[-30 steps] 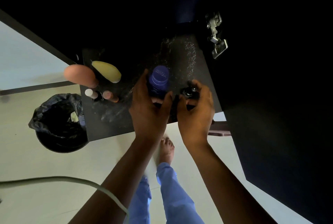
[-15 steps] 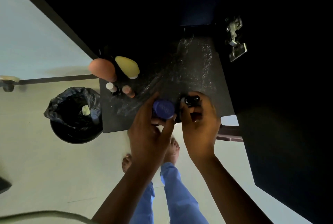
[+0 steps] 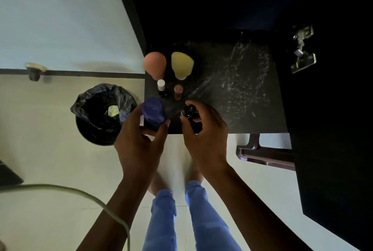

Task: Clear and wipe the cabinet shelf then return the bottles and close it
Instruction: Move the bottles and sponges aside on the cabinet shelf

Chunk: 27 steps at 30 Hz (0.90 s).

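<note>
**Both hands hold bottles at the shelf's front edge**

The left hand (image 3: 139,145) has its fingers (image 3: 164,127) wrapped around a blue-capped bottle (image 3: 153,111), thumb on one side and fingertips on the other, holding it at the front left corner of the shelf (image 3: 238,89). Whether the bottle's base touches the shelf cannot be told. The right hand (image 3: 205,135) has its fingers (image 3: 210,109) curled around a small dark bottle (image 3: 188,111), held close over the shelf's front edge; most of its body is hidden by the hand.

Just behind the two hands stand four more things on the left part of the shelf: a small white-capped bottle (image 3: 161,85) and a small pinkish-capped bottle (image 3: 178,91) side by side, and further back a rounded peach-coloured bottle (image 3: 155,64) and a rounded yellow bottle (image 3: 181,64). The right part of the dark shelf is bare and shows pale speckled smears.

A metal hinge (image 3: 302,48) sits on the cabinet's right side, and the open dark door (image 3: 333,180) stands to the right of the right forearm. On the pale floor (image 3: 40,149) to the left is a bin lined with a black bag (image 3: 103,113), holding a pale scrap. A brown chair edge (image 3: 264,153) shows below the shelf, blue trouser legs (image 3: 163,222) below the hands, and a pale cable (image 3: 80,192) curves across the lower left.
</note>
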{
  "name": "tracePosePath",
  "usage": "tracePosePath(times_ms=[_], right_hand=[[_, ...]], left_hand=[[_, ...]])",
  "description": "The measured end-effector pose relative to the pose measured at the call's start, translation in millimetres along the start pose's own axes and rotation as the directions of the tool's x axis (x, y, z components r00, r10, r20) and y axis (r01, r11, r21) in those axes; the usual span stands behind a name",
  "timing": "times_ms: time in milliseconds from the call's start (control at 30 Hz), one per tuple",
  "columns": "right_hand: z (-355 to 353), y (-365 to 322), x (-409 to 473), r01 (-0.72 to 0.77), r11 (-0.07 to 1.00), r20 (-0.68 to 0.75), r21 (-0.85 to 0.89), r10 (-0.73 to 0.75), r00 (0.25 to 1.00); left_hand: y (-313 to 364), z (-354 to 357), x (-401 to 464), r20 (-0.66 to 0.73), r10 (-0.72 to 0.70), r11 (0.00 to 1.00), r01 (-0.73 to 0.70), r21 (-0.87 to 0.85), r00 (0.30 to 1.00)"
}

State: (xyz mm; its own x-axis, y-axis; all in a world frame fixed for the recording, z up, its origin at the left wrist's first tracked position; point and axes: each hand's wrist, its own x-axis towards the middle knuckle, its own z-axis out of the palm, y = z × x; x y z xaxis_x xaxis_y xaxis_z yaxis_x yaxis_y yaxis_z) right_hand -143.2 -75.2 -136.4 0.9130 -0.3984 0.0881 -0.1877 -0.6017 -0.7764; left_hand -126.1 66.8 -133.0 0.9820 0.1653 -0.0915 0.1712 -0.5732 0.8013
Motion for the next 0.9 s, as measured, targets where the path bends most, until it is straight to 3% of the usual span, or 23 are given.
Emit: tracePosePath(times_ms=[333, 700, 900], right_hand=[[12, 8, 1, -0.012, 0.998, 0.044, -0.055, 0.014, 0.999], [11, 4, 0, -0.013, 0.997, 0.056, -0.079, 0.017, 0.998], [-6, -12, 6, -0.087, 0.98, 0.288, -0.179, 0.137, 0.948]], left_hand=[[-1, 9, 10, 0.028, 0.055, 0.988, -0.05, -0.147, 0.998], [-1, 11, 16, 0.077, 0.012, 0.971, 0.007, -0.24, 0.997], [5, 1, 16, 0.147, -0.023, 0.981, 0.05, -0.185, 0.989]])
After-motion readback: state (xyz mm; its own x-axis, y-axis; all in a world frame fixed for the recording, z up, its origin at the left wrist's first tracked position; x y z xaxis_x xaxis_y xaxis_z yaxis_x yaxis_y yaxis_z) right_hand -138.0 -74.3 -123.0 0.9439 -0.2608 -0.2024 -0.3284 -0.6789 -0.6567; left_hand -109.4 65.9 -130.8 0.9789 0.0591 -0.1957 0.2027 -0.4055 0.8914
